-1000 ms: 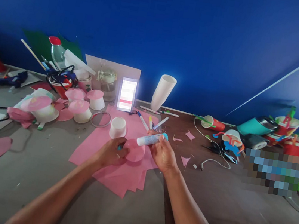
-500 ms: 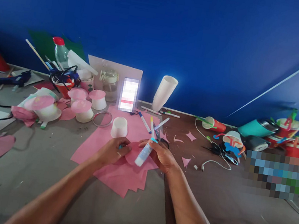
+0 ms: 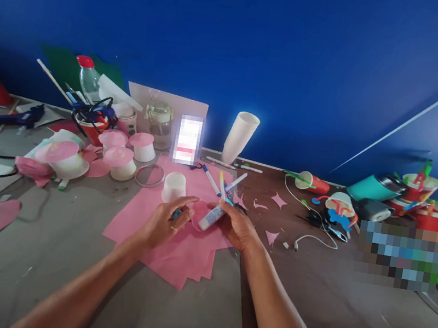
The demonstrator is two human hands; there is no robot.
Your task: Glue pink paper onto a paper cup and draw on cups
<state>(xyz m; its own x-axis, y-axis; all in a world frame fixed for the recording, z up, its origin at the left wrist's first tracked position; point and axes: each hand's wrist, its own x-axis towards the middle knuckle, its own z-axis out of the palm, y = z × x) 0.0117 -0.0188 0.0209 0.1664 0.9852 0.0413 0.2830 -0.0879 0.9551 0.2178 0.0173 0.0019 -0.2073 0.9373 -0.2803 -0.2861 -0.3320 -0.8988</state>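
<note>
My right hand [image 3: 237,225] grips a white and blue glue tube [image 3: 212,217], tilted over a round piece of pink paper [image 3: 198,213]. Its thumb is near the tube's light blue top end. Curled just left of the round piece, my left hand [image 3: 168,221] has a small blue cap [image 3: 176,214] in its fingers. Beneath both hands lie stacked pink sheets [image 3: 170,264]. Directly behind my left hand, a white paper cup [image 3: 174,186] sits upside down on the pink paper.
White cups with pink paper discs [image 3: 120,158] stand at the left, near a clear ring [image 3: 149,175]. Markers [image 3: 211,179] and scissors lie behind my right hand. A tall cup stack [image 3: 240,137] leans at the wall. Paper scraps [image 3: 279,199] and a white cable [image 3: 315,238] lie right.
My right hand has lifted and turned the glue tube so it lies flatter. My left hand has shifted slightly left, with its fingers away from the round piece's edge.
</note>
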